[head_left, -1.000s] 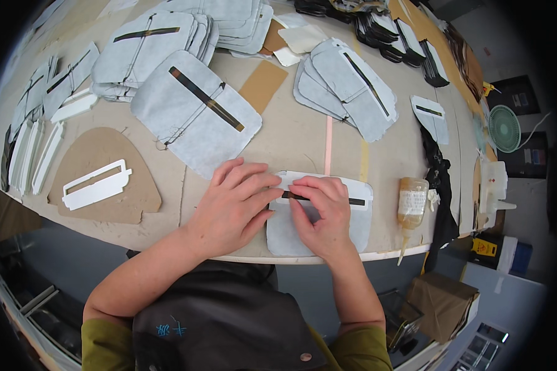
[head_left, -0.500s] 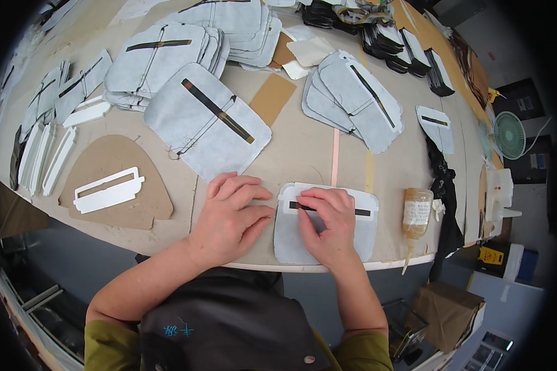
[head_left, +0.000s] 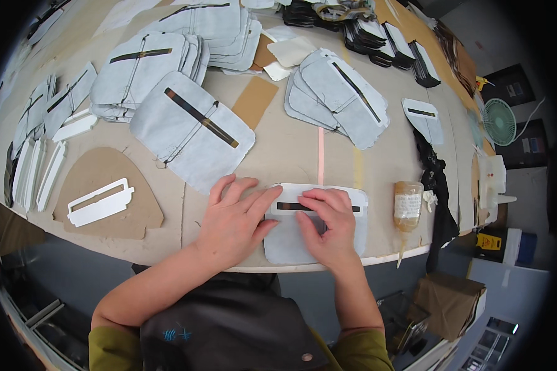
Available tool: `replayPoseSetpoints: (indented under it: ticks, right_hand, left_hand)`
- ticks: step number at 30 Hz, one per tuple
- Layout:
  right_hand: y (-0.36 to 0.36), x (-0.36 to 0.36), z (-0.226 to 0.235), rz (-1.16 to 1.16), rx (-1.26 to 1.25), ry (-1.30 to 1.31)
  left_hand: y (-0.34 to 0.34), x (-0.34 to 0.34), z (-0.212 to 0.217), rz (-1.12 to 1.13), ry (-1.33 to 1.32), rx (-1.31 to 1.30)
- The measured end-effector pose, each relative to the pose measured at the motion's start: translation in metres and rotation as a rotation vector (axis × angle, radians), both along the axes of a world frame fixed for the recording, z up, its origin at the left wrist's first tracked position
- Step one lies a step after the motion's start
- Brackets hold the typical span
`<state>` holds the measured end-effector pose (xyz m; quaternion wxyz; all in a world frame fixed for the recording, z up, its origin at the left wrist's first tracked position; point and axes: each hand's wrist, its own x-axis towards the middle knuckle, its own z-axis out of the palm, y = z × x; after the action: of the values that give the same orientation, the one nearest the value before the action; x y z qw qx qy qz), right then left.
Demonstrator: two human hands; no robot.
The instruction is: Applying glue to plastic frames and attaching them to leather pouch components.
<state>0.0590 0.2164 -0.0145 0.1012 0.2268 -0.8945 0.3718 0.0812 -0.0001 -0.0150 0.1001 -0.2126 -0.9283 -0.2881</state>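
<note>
A pale grey fabric panel (head_left: 294, 241) with rounded corners lies at the table's front edge. Across its upper part runs a narrow slot with a dark strip (head_left: 287, 206) showing in it, bordered in white. My left hand (head_left: 229, 213) has its fingers spread, and the index fingertip touches the panel's upper left corner. My right hand (head_left: 329, 229) rests on the panel with bent fingers. Its thumb lies just below the slot and its index finger just above, apart from each other, with nothing visible between them. The right fingers cover the middle of the strip.
A larger grey panel (head_left: 161, 130) lies beyond my left hand, near panel stacks (head_left: 148, 74). A white slotted frame (head_left: 105, 211) sits on brown card (head_left: 139, 191) at left. An upside-down amber glue bottle (head_left: 408, 207) and black fabric (head_left: 444, 213) are at right.
My left hand has moved right, from beside the panel onto its upper left corner. My right fingers have shifted right along the slot. The whole view has shifted slightly.
</note>
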Motion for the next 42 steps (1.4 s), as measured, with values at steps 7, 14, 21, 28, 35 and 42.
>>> replayPoseSetpoints:
  ticks: [7, 14, 21, 28, 35, 42]
  right_hand:
    - [0.049, 0.017, 0.001, -0.187, -0.032, 0.026]
    - [0.049, 0.019, -0.002, -0.189, -0.022, 0.005]
    - [0.048, 0.016, -0.004, -0.211, -0.001, -0.005]
    - [0.059, 0.017, -0.003, -0.264, -0.129, -0.032]
    - [0.071, 0.021, -0.011, -0.358, -0.247, -0.054]
    - [0.071, 0.023, -0.011, -0.411, -0.211, -0.079]
  left_hand:
    - [0.000, -0.003, 0.007, -0.062, -0.065, 0.118]
    - [0.025, -0.011, 0.010, -0.343, -0.078, 0.108]
    - [0.054, -0.018, -0.007, -0.230, -0.047, 0.076]
    - [0.055, -0.025, -0.002, -0.219, -0.107, 0.171]
    - [0.074, -0.041, 0.010, -0.295, -0.001, 0.107]
    - [0.096, -0.044, -0.005, -0.360, 0.017, 0.120]
